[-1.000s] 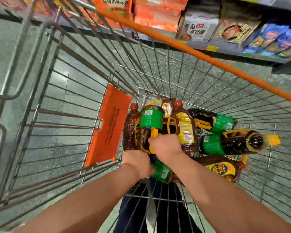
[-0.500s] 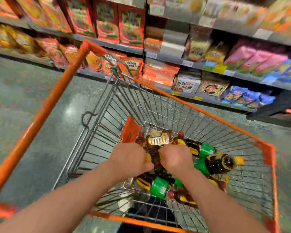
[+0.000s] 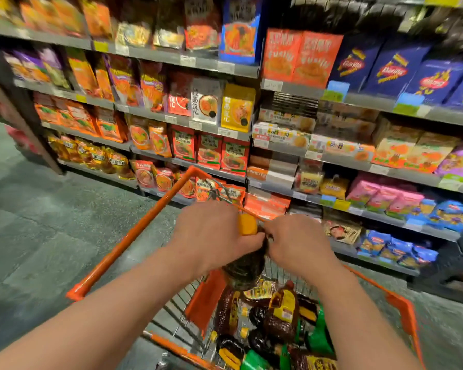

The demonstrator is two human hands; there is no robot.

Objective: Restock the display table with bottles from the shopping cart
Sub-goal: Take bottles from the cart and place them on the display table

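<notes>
My left hand (image 3: 211, 231) and my right hand (image 3: 297, 244) are raised above the shopping cart (image 3: 134, 236), close together. Between them hangs a dark bottle (image 3: 246, 268) with a yellow cap, held near its neck by both hands. What else the right hand may grip is hidden. Lower down, the cart's basket holds several more dark sauce bottles (image 3: 281, 321) with yellow and green labels, lying in a pile. No display table is in view.
Store shelves (image 3: 278, 84) packed with noodle and pasta packets run across the back and right. Grey tiled floor (image 3: 38, 222) lies to the left of the cart. An orange flap (image 3: 206, 297) hangs inside the cart.
Both hands have risen out of the cart basket, lifting a dark bottle with them. The view has tilted up from the cart to the shelves.
</notes>
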